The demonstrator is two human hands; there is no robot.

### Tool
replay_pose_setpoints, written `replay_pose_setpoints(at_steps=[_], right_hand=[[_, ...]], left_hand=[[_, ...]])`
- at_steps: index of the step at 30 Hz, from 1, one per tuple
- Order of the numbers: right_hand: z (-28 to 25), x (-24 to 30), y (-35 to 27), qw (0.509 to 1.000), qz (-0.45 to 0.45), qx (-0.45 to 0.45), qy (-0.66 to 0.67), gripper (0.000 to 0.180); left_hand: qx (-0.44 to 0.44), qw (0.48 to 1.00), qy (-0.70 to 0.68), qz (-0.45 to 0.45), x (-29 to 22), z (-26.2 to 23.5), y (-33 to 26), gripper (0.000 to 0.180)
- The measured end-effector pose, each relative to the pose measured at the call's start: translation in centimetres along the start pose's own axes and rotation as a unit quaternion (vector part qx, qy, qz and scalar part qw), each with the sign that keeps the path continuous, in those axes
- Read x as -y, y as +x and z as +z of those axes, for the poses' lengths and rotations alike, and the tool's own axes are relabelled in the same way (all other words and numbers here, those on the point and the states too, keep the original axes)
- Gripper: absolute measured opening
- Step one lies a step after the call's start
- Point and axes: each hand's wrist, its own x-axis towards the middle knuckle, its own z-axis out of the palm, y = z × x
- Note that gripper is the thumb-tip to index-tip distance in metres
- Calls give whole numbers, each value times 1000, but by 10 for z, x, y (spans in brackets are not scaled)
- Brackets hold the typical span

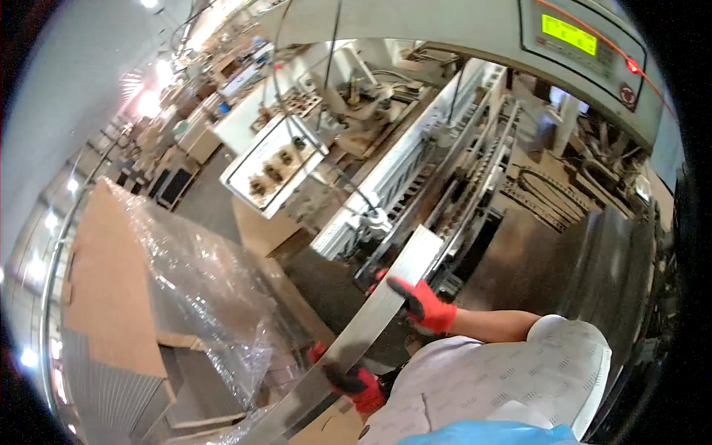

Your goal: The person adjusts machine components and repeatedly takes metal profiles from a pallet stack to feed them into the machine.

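Note:
A long, narrow light-grey board (371,315) runs slantwise from the lower edge up to the machine's rails. My right hand (426,304), in a red and black glove, grips it near its far end, with the thumb on the upper face and fingertips at the opposite edge. Lower down, my left hand (356,384), gloved alike, is wrapped round the same board; its fingers are partly hidden beneath. The board's far end lies beside the machine's chain rails (475,174). I cannot tell whether it touches them. Its near end runs out of view.
Stacked panels (122,393) with brown cardboard (111,274) and clear plastic wrap (200,282) stand at the left. A white control box with knobs (274,167) hangs ahead. A grey machine housing with a lit display (569,34) spans the upper right, with a dark metal surface (512,259) below.

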Motion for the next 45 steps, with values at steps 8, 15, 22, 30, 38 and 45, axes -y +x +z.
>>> replay_pose_setpoints(at_steps=[8,15,22,30,38,45], right_hand=[[-197,5,72,849,-84,-508,-116,58],[-235,-44,162,825,-93,-483,-277,53],[-222,-52,205,803,-45,-416,-423,38],[-251,-37,199,709,-55,-361,-604,37],[-228,-34,196,658,-38,-392,-642,48],[-220,-49,192,659,-97,-412,-622,44]], left_hand=[[-128,983,-120,-50,118,-88,69,33],[-39,989,115,81,210,-79,112,30],[73,926,362,85,223,-49,117,54],[113,992,1,-49,231,-16,136,63],[84,993,79,10,206,2,138,48],[93,941,288,151,184,-5,128,48]])
